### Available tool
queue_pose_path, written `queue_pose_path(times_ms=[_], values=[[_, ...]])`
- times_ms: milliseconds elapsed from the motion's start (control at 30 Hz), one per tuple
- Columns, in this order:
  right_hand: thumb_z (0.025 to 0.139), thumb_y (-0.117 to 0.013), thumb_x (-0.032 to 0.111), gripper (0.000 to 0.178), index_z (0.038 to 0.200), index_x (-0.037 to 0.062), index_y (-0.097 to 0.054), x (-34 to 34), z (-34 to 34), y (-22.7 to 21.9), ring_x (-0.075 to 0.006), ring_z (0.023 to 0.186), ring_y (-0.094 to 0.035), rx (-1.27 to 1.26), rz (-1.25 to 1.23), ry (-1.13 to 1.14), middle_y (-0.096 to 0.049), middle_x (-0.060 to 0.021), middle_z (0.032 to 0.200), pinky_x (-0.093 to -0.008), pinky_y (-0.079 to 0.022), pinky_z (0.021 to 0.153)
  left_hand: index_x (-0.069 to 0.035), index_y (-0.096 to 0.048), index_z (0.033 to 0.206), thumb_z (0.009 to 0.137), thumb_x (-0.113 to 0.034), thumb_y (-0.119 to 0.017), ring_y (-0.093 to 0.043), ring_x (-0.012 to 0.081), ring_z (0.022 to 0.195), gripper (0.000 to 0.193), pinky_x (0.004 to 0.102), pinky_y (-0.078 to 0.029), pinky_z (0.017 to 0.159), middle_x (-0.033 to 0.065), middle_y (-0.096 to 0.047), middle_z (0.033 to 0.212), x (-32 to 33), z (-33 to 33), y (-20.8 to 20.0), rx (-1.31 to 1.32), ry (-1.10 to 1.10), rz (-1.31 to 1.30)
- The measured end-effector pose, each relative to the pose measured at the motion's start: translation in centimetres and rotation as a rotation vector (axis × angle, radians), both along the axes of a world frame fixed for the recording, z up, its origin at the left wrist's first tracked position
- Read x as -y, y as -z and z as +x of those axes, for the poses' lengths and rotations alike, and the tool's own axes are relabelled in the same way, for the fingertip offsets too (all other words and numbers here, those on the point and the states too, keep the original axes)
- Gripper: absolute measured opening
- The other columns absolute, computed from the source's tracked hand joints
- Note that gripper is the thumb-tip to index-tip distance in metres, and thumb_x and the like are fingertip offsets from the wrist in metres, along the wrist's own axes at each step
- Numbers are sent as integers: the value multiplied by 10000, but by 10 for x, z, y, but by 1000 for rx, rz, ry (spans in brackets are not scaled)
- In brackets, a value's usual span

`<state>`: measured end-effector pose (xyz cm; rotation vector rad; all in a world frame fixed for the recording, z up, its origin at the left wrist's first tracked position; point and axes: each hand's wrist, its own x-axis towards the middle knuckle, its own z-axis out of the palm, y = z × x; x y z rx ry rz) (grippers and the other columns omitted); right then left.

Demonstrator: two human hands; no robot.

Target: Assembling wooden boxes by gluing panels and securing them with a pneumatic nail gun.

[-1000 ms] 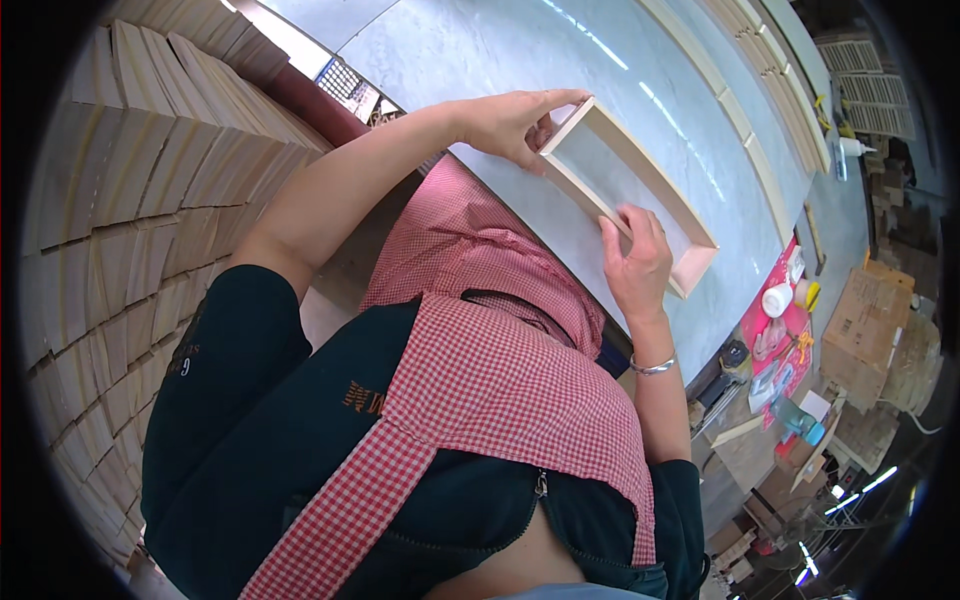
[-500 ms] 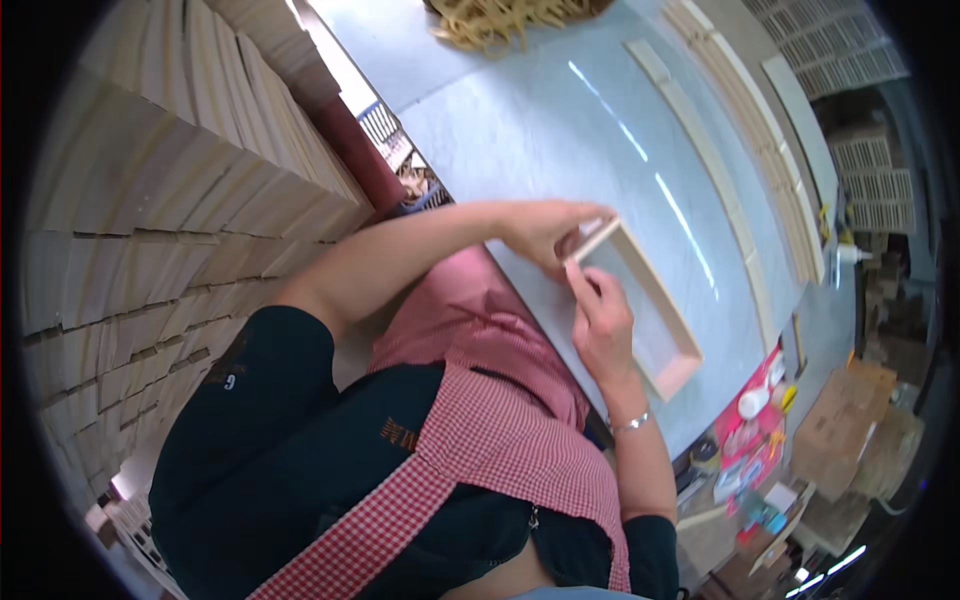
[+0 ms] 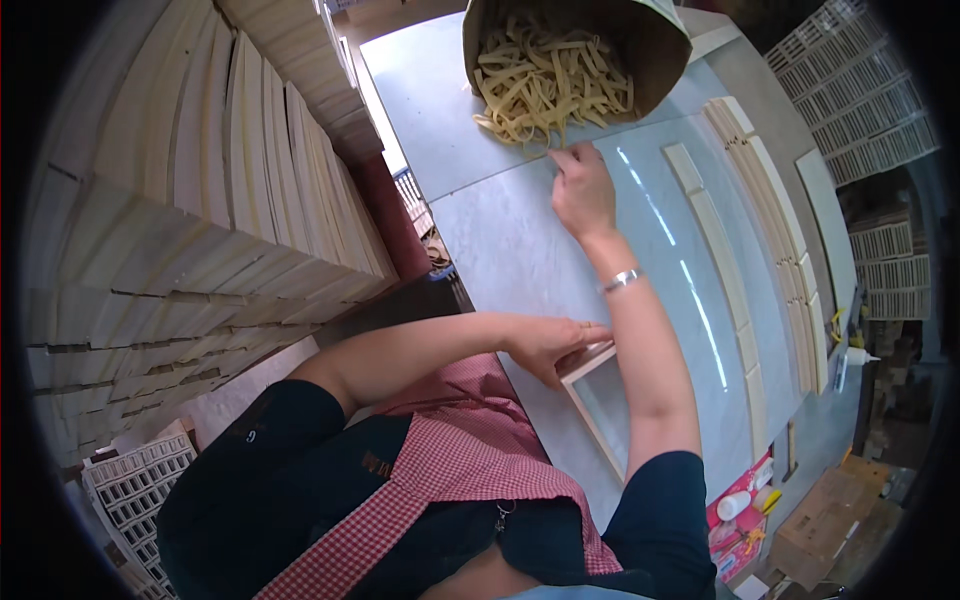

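My left hand (image 3: 552, 345) is closed round the near-left corner of a shallow rectangular wooden frame (image 3: 592, 425), which lies on the table by its front edge. Part of the frame is hidden under my right forearm. Farther up the table, my right hand (image 3: 583, 190) pinches at the near edge of a heap of yellowish rubber bands (image 3: 545, 85). The fingertips meet a band there, though its full length cannot be made out. The heap spills out of a brown-lined sack (image 3: 655, 60) lying on its side.
Pale wooden strips (image 3: 722, 255) lie in a row right of the frame, with stacked strips (image 3: 770, 215) beyond. Tall stacks of wooden boards (image 3: 180, 170) rise at my left. A white bottle (image 3: 733, 505) and a cardboard box (image 3: 830, 525) are at the lower right.
My right hand has left the frame and reached away to the rubber bands. My left hand still holds the frame, now lower in view. More of the sack shows.
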<state>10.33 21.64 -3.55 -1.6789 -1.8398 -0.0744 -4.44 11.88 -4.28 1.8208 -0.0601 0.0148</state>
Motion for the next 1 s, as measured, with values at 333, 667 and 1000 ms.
queue_pose_path(times_ms=[333,667,1000], values=[[916,-476,125,292,1047,-13,-697,-59,10,32,-373,916,-659,-281,-310,311,-676,-215,1089,-451,-531,801,-36,-441,1341,680,8,-789,-561,213,694,748,312,-470,614,95,-601,862,-9,1,-1,-287,53,157],[674,-645,95,76,642,73,-580,92,68,-51,-237,569,-498,-474,268,542,-596,-61,617,-357,-432,572,-24,-335,1514,655,33,-805,-569,182,723,981,296,-497,650,116,-615,979,1,15,-29,-228,35,103],[871,-597,144,118,803,53,-630,232,41,-50,-267,583,-601,-394,-287,645,-680,-83,703,-377,-470,560,-75,-172,1617,641,59,-811,-598,197,792,1174,304,-540,674,202,-536,1396,0,8,-9,-101,-11,101]])
